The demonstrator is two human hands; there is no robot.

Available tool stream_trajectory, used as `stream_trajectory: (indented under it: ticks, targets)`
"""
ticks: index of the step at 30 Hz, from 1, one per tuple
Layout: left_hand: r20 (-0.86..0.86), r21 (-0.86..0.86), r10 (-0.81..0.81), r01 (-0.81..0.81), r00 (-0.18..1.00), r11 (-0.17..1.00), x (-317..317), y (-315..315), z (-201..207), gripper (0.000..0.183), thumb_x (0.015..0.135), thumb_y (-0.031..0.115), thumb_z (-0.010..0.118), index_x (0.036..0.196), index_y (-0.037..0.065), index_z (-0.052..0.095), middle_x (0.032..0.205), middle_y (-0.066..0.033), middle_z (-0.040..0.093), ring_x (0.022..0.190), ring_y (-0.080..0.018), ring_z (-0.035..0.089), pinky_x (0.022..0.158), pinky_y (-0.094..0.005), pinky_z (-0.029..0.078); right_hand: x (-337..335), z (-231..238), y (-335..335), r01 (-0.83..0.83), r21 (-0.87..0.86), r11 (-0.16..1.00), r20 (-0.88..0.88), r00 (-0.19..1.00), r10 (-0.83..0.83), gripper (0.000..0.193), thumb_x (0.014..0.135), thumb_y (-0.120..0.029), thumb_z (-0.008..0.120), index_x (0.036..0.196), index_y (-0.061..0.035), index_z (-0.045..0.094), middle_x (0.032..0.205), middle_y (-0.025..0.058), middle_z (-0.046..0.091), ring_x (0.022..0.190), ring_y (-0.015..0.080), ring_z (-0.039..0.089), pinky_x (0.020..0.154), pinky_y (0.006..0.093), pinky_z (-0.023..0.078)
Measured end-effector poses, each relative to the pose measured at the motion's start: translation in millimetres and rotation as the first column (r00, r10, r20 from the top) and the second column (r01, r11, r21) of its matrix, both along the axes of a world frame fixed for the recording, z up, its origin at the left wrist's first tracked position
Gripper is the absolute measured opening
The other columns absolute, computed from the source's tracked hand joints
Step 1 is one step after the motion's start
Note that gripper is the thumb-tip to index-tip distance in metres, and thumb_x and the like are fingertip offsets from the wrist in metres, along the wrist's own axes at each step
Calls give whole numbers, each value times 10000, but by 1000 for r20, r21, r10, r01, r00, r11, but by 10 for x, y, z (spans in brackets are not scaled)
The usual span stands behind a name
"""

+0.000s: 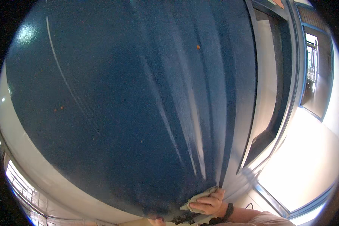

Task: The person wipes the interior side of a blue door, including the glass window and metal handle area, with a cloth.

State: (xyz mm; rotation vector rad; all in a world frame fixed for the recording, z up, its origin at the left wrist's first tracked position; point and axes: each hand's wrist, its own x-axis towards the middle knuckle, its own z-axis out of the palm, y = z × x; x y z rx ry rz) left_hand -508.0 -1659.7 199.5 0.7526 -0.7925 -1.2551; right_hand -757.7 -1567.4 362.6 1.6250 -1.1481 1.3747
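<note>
A pale folded cloth (198, 197) was gripped in the closed right hand (211, 203) and pressed low against the dark blue door (139, 94), where flat, overlapping strokes seemed advisable.

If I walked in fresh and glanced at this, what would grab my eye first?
The big dark blue painted surface fills nearly the whole view, streaked with pale shiny bands and dotted with a few small orange specks. At the bottom edge, the person's right hand presses a crumpled pale grey cloth against it. Bright daylight glares off the pale floor at lower right.
</note>
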Motion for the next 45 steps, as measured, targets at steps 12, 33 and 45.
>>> stream_trajectory:
  ticks: [12,33,45]
  targets:
    - [190,-196,79,-41,979,980,80,29,-122,662,782,389,604,1270,37,329,1109,-92,487,884,-209,489,702,-353,447,35,71,-48,-94,-38,995,-7,996,94,319,680,-305,722,991,-349,666,934,-152,518,730,90,425,701,301,292]
    - [112,-228,107,-79,988,970,94,87,-201,321,844,267,515,1088,73,442,708,-13,472,516,-89,376,425,-235,339,-47,44,-90,-183,-114,976,-109,979,171,278,726,-345,705,991,-265,673,1031,-70,547,901,163,425,742,318,322]
    - [208,-273,137,-77,968,959,-3,132,-108,583,753,388,637,1157,40,402,882,-51,472,731,-142,421,610,-277,377,-81,26,-65,-194,-48,980,-146,972,186,257,768,-360,657,998,-246,668,1055,-57,542,906,163,422,742,316,318]
